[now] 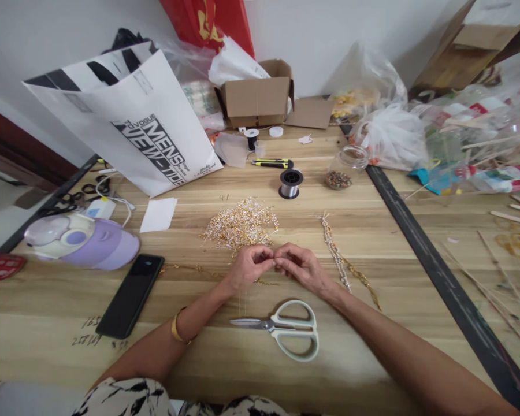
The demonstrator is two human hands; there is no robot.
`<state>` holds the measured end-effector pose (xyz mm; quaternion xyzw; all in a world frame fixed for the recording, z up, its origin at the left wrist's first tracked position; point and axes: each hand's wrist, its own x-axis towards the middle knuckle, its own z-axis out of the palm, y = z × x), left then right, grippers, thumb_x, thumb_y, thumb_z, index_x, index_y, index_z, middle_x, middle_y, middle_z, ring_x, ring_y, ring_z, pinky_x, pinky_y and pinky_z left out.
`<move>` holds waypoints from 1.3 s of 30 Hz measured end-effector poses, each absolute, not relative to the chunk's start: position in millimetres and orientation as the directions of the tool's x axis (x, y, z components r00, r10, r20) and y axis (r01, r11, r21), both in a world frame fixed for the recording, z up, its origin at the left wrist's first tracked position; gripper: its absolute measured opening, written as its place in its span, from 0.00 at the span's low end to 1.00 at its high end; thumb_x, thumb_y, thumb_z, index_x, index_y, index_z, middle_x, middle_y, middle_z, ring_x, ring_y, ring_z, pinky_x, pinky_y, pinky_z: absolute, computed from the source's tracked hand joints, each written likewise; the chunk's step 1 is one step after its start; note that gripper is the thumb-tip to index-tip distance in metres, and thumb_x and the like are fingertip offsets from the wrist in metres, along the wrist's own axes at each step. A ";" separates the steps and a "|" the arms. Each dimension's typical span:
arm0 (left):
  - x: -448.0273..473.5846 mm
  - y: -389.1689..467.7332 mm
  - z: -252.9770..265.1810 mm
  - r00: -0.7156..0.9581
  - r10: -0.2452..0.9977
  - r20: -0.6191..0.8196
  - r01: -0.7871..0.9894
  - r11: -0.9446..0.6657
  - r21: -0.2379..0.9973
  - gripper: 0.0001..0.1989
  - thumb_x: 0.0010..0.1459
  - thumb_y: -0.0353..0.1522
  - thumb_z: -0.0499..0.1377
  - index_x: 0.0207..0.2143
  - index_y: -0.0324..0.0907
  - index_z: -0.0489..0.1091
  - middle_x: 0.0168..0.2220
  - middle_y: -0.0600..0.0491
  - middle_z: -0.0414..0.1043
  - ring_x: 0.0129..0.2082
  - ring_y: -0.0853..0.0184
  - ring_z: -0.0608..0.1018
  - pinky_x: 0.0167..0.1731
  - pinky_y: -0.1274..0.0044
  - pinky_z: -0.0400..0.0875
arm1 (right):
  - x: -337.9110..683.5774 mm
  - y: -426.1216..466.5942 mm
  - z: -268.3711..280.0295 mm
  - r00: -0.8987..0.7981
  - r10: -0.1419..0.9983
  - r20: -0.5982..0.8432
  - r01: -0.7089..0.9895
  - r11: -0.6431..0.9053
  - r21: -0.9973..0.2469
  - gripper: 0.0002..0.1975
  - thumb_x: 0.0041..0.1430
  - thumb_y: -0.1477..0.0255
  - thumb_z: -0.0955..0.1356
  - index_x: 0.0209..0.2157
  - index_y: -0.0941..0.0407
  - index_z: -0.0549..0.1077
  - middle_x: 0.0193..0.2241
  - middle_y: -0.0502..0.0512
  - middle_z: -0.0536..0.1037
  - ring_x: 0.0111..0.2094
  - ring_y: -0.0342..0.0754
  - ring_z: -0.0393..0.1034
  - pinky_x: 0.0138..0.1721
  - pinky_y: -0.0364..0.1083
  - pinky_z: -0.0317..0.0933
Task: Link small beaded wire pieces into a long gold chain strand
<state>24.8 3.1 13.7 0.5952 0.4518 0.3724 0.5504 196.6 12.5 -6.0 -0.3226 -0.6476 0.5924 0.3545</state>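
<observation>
My left hand (252, 267) and my right hand (301, 267) meet at the fingertips, both pinched closed. Faint strands of thin thread (245, 301) hang below my left hand; whatever sits between the right fingertips is too small to make out. Just beyond them lies a heap of small gold and clear beads (242, 222). A gold chain-like strand (190, 268) runs along the table, partly behind my left hand. To the right of my hands lie beaded strands (340, 260), silvery and gold. Scissors (286, 328) with pale handles rest nearer to me, blades pointing left.
A spool of clear line (290, 184), a yellow-black utility knife (272, 163) and a jar of beads (344, 167) stand farther back. Left are a black phone (130, 296), a purple device (84, 240) and a white paper bag (130, 121). Plastic bags (390, 136) and sticks crowd the right.
</observation>
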 end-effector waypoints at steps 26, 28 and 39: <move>21.2 7.6 9.6 0.250 0.965 -0.082 0.125 0.052 0.991 0.09 0.49 0.34 0.62 0.27 0.35 0.72 0.26 0.52 0.73 0.28 0.70 0.73 0.31 0.80 0.67 | 195.0 13.8 -2.0 -0.373 0.921 0.116 -0.135 0.070 -0.988 0.10 0.57 0.64 0.67 0.32 0.58 0.69 0.31 0.54 0.71 0.26 0.40 0.66 0.22 0.39 0.62; 21.2 7.3 8.2 0.254 0.964 -0.075 0.124 0.044 0.991 0.09 0.49 0.34 0.62 0.28 0.35 0.73 0.27 0.51 0.74 0.28 0.70 0.73 0.32 0.80 0.67 | 195.0 13.9 -0.8 -0.390 0.915 0.106 -0.170 0.042 -0.985 0.10 0.57 0.65 0.67 0.33 0.58 0.68 0.33 0.55 0.72 0.28 0.41 0.68 0.23 0.39 0.63; 22.7 7.7 12.7 0.209 0.970 -0.127 0.144 0.098 0.985 0.09 0.47 0.35 0.64 0.26 0.36 0.73 0.26 0.51 0.74 0.28 0.69 0.73 0.31 0.79 0.67 | 195.3 16.2 -1.5 -0.395 0.917 0.054 -0.193 -0.025 -0.981 0.11 0.55 0.65 0.68 0.31 0.58 0.68 0.24 0.50 0.72 0.23 0.39 0.67 0.22 0.38 0.62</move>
